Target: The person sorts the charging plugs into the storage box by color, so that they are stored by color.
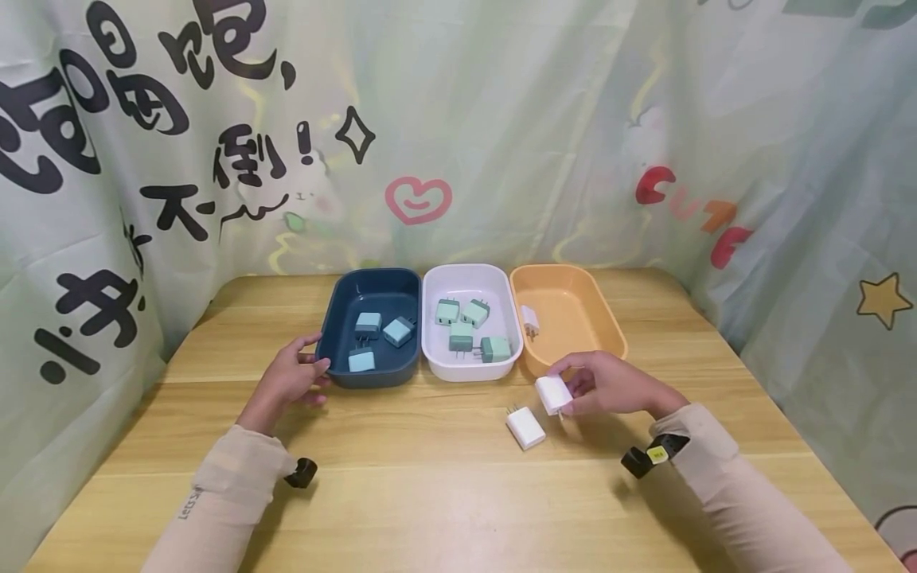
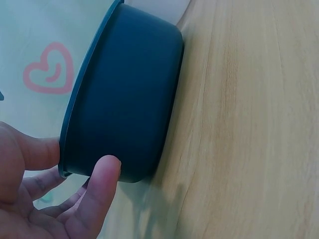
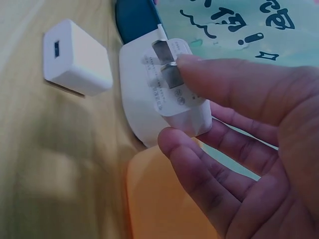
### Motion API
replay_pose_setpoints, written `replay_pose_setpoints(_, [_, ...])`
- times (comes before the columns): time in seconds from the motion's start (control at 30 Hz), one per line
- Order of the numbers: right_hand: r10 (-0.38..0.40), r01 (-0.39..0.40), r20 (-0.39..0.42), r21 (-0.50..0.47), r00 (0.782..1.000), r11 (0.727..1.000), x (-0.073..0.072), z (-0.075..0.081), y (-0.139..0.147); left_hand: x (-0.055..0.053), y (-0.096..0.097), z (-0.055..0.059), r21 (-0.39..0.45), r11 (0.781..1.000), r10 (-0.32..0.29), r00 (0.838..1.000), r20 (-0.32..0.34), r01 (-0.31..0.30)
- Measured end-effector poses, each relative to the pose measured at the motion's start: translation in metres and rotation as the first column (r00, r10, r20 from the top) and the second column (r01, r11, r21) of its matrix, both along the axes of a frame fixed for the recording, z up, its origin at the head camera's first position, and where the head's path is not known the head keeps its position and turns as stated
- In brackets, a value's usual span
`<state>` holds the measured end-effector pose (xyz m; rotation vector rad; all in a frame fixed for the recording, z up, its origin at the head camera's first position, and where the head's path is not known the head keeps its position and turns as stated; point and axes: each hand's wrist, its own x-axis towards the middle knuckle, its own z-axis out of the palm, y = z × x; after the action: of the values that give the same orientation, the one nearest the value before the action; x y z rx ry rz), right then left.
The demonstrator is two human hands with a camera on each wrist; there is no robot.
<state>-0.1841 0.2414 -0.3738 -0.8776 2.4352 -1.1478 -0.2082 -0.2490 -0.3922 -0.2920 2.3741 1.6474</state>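
Note:
In the head view my right hand (image 1: 609, 383) pinches a white charger plug (image 1: 553, 395) just in front of the orange bin. The right wrist view shows its metal prongs (image 3: 168, 64) and printed face beside my thumb. A second white charger (image 1: 526, 428) lies on the table, its USB port visible in the right wrist view. My left hand (image 1: 292, 372) touches the front left corner of the navy bin (image 1: 368, 378), fingers spread along its outer side and rim. One more white charger (image 1: 529, 318) sits inside the orange bin (image 1: 573, 298).
The three bins stand side by side on the wooden table (image 1: 401, 477). Light blue chargers (image 1: 368, 324) lie in the navy bin; several green chargers (image 1: 461, 337) are in the white bin (image 1: 469, 372). A printed curtain (image 1: 501, 143) hangs behind.

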Motion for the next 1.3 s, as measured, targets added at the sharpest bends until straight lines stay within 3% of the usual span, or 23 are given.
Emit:
replay_pose_setpoints(0.63, [-0.083, 0.083, 0.005, -0.005, 0.997, 0.997, -0.02, 0.015, 0.001, 0.0, 0.0, -0.001, 0.021, 1.0, -0.018, 1.0, -0.01, 0.019])
replay_pose_setpoints(0.97, [-0.109, 0.109, 0.0, -0.039, 0.994, 0.993, -0.03, 0.013, 0.001, 0.004, -0.002, -0.004, 0.01, 1.0, -0.003, 1.0, 0.013, 0.003])
replay_pose_setpoints(1.13, [-0.149, 0.149, -0.032, -0.005, 0.988, 0.989, -0.037, 0.014, 0.004, 0.003, -0.002, -0.003, 0.017, 1.0, -0.007, 1.0, -0.005, 0.007])
replay_pose_setpoints(1.3, [-0.175, 0.175, -0.001, 0.012, 0.985, 0.984, -0.046, 0.016, 0.005, 0.001, -0.001, -0.001, 0.008, 1.0, -0.005, 1.0, -0.007, 0.005])
